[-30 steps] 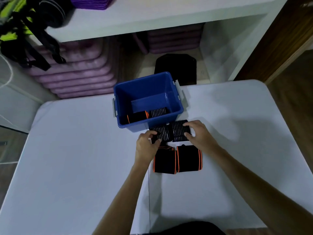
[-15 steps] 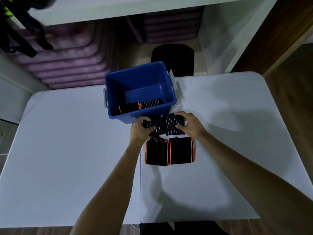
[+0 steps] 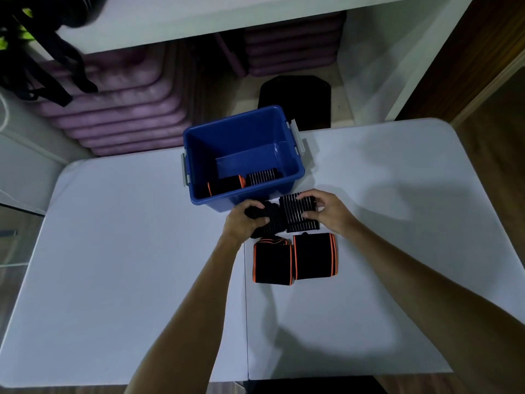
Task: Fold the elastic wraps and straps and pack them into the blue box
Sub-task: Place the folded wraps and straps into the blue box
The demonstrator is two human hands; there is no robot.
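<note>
The blue box (image 3: 199,166) stands at the table's far edge, with an orange-trimmed black wrap (image 3: 225,185) and a striped black wrap (image 3: 261,177) inside near its front wall. Just in front of the box, my left hand (image 3: 244,220) grips a dark rolled wrap (image 3: 270,218). My right hand (image 3: 326,211) grips a striped black folded wrap (image 3: 297,213) beside it. Closer to me lie two folded black wraps with orange edges, one on the left (image 3: 272,264) and one on the right (image 3: 314,256), side by side.
The white table (image 3: 113,265) spreads wide on both sides. Behind it stand stacked purple mats (image 3: 122,109), a black pad (image 3: 295,100) on the floor and a white shelf (image 3: 227,15) with black straps (image 3: 34,61) hanging at the left.
The two striped wraps have parted slightly. My left hand now curls tighter round the left one, which looks rolled up, while my right hand keeps hold of the right one.
</note>
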